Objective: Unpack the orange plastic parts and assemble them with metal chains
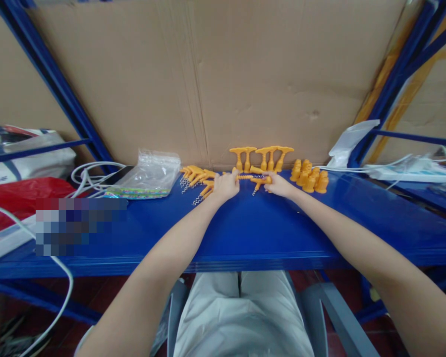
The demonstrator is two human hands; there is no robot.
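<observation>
My left hand is closed, with an orange plastic piece showing at its fingertips. Facing it, my right hand closes on an orange-handled corkscrew, whose metal spiral points down. Between the hands runs a twisted orange-and-dark strip; which hand touches it I cannot tell. Left of my left hand lies a pile of orange corkscrews with bare metal spirals. Behind the hands several T-shaped orange pieces stand upright against the cardboard. Several orange caps are grouped to the right.
Clear plastic bags lie at left on the blue table, near white cables and a red bag. Blue metal posts frame the cardboard wall. A white power strip sits at right.
</observation>
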